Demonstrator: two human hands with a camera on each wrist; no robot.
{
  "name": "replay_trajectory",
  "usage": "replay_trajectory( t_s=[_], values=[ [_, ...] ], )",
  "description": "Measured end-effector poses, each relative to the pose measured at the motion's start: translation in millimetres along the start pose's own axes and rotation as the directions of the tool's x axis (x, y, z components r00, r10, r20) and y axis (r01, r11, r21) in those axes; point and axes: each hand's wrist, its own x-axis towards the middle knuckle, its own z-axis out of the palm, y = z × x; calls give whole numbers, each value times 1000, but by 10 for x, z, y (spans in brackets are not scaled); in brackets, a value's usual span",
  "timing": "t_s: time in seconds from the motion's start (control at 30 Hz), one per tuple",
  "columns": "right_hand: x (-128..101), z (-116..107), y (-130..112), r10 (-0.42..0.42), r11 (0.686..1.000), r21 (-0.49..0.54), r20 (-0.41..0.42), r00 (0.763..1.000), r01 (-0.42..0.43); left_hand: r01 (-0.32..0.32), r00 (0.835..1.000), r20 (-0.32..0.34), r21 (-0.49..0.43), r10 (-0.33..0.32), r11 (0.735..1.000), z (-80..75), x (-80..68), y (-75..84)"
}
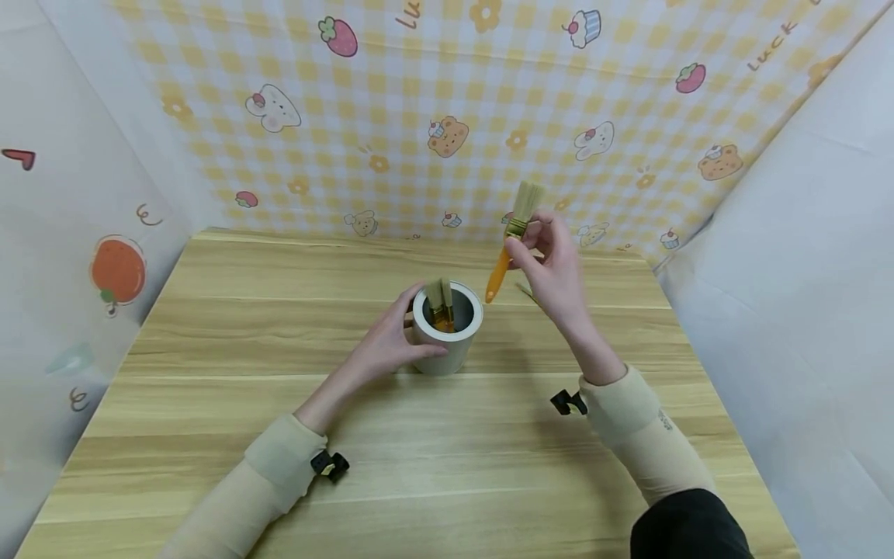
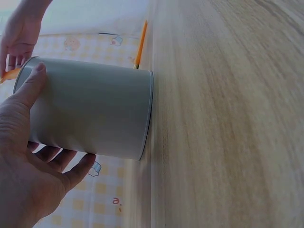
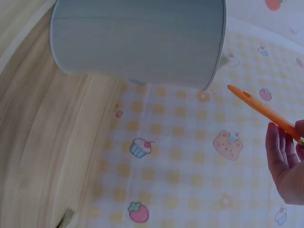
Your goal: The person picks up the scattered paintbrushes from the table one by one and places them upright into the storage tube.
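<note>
We see the right hand [image 1: 552,260] raised above the wooden bench [image 1: 433,466], its fingers [image 1: 520,252] pinching a paintbrush [image 1: 513,237] at the metal ferrule, where the handle meets the bristles. The brush hangs just beside and above a grey cylindrical pot [image 1: 447,330], not touching it. Its long axis runs steeply, tilted a little from upright: pale bristles point up and away from us, the orange handle tip points down toward the pot's rim.

The left hand [image 1: 387,341] wraps the pot's wall, thumb on the near side and fingers curled round the far side; the left wrist view shows this hold plainly [image 2: 33,142]. The pot stands upright near the bench's middle, with at least one more brush [image 1: 441,304] inside, bristles up.

We judge the paintbrush light and stiff along the handle, soft only at the bristles, so the ferrule or upper handle is the sound place to take hold. The smooth handle may slip in a loose pinch. The pot looks light enough to tip, hence the steadying hand.

Another brush [image 1: 525,291] lies on the bench behind the right hand.
</note>
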Motion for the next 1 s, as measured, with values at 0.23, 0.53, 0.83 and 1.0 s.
replay_trajectory(
  t_s=[0.23,0.53,0.83,1.0],
  values=[
    [-42,166,-14,10,1000,0,42,999,-10,2,1000,6,-8,-2,1000,3,-2,-11],
    [-153,264,143,-50,971,-225,117,992,76,5,1000,13,-28,-4,1000,-2,9,-38],
    [-240,310,280,-42,957,-273,187,982,93,-3,1000,14,-25,4,1000,-4,9,-35],
    [-280,322,360,-15,955,-287,211,977,76,11,1000,17,-26,-11,1000,-8,-1,-25]
  ],
)
